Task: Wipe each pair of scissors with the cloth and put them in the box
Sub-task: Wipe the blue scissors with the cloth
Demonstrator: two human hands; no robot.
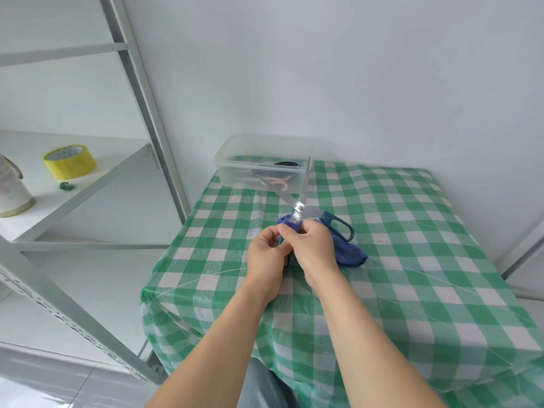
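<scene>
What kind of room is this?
Probably a plain storeroom or workroom: a bare metal shelving rack holding a roll of yellow tape, blank white walls, and a table covered by a green checked tablecloth.

White-walled corner, furnished with a covered table and a metal rack.

Beyond the fingers [294,231] a plain white wall [353,69] is seen, evenly lit. Beneath them a table [412,260] is spread with a green-and-white checked cover under clear film. To the left of the fingers a pale metal rack [138,92] is set, and on its shelf a roll of yellow tape [69,161], a small green object [67,186] and a white vessel [11,195] are kept. Below and left, a glossy tiled floor [44,390] is shown. Far right, a second pale frame [524,253] is glimpsed.
</scene>
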